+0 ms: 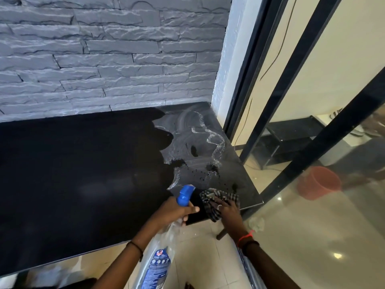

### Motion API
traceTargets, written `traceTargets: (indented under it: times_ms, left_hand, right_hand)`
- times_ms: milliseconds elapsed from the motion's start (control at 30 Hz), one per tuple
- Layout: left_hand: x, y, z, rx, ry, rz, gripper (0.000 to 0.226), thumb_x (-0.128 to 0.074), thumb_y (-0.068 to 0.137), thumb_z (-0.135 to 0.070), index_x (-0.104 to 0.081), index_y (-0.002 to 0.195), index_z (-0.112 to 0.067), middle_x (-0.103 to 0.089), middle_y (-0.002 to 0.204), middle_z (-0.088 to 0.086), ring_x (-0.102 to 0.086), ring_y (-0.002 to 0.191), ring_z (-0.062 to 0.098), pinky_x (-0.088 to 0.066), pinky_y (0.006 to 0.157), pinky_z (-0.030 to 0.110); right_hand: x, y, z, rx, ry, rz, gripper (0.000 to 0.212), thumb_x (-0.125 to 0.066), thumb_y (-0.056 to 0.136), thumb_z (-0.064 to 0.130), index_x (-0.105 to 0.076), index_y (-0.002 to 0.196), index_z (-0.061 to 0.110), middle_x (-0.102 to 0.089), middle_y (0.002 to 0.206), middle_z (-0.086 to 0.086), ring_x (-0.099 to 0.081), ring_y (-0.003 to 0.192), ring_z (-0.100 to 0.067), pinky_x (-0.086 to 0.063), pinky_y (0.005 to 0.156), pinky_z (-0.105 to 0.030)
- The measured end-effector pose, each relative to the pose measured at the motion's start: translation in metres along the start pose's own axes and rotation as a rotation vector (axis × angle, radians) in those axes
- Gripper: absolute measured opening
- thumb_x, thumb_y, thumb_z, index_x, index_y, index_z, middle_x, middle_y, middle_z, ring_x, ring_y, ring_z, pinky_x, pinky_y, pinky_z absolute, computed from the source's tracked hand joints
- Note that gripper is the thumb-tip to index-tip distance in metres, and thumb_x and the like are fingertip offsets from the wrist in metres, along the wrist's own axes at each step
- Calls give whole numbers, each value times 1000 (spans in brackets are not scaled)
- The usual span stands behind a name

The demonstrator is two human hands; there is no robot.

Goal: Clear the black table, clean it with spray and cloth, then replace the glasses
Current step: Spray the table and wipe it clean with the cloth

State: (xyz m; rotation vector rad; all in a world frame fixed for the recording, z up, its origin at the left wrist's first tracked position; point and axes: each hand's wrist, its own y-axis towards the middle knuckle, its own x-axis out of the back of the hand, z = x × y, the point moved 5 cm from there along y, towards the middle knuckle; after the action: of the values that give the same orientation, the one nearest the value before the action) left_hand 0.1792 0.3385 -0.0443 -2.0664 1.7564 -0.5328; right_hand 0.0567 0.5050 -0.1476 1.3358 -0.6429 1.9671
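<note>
Your right hand (226,207) presses the checked cloth (216,200) flat-fingered on the black desk (73,174) near its right corner; left hand (175,211) grips the spray bottle (166,236). Desk cleared, spray streaks (200,147) unwiped, no glasses in view.

Grey stone-clad wall (104,59) beyond the grip. Black-framed glass partition (354,226) to its right. Pale tiled floor (204,263) beneath.

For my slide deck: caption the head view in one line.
Left hand holds the spray bottle while the right hand presses a cloth on the wet table.
</note>
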Motion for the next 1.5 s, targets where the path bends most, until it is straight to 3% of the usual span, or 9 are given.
traceTargets:
  times_ms: [233,400,533,767,967,1033,1200,1333,1500]
  left_hand:
    - [34,-7,4,5,-96,-96,19,-76,80,-19,-59,78,-8,-50,51,5,-48,45,17,-45,52,27]
    - [46,-10,7,42,-133,-159,20,-76,79,-18,-58,76,-9,-49,52,5,-48,44,17,-43,47,25]
    - [59,-10,4,53,-173,-228,20,-75,80,-17,-57,79,-8,-49,51,5,-48,43,17,-43,46,25]
    - [80,0,-6,54,-194,-286,21,-76,79,-20,-59,83,-9,-51,53,5,-51,47,19,-45,50,29]
    - [89,6,-15,41,-230,-316,23,-75,80,-20,-57,88,-7,-50,55,6,-51,47,19,-45,48,28]
    - [91,6,-17,35,-235,-322,23,-75,80,-20,-57,88,-7,-50,55,6,-52,47,19,-46,48,28]
    - [98,3,-17,29,-248,-335,25,-75,79,-22,-57,89,-7,-50,55,6,-52,48,19,-47,49,29]
    - [102,0,-17,27,-253,-354,23,-74,81,-21,-57,89,-7,-50,56,7,-52,48,19,-47,49,29]
    - [108,2,-23,28,-247,-374,23,-74,80,-22,-57,88,-8,-51,55,6,-53,49,19,-48,49,28]
  right_hand:
    - [59,14,-98,-301,-110,-115,38,-57,82,-2,-64,117,11,-61,124,-15,-55,114,-36,-41,103,-46]
    - [67,63,-53,-227,-225,-82,32,-53,70,-6,-72,93,3,-71,96,-21,-66,85,-40,-54,76,-42]
    - [3,83,11,33,-230,110,59,-15,84,17,-58,125,24,-52,138,0,-50,121,-26,-27,108,-35]
    - [-16,7,73,321,-90,134,58,-83,44,21,-71,97,42,-67,105,26,-63,97,-12,-53,76,-15]
    - [14,-4,-48,130,-114,142,82,-89,46,39,-60,122,33,-53,134,14,-48,123,-22,-32,108,-37]
    - [40,9,-80,93,-125,85,63,-82,65,15,-59,124,25,-52,136,2,-46,126,-27,-34,109,-42]
    - [82,82,-83,-38,-222,-61,35,-39,92,-4,-58,121,-3,-56,130,-17,-50,123,-31,-33,86,6]
    - [64,122,-32,55,-86,-32,45,-34,85,15,-66,117,18,-63,124,-4,-59,113,-27,-39,101,-28]
    - [5,117,66,291,-103,175,46,-30,90,17,-58,126,23,-60,129,-3,-50,123,-23,-22,109,-29]
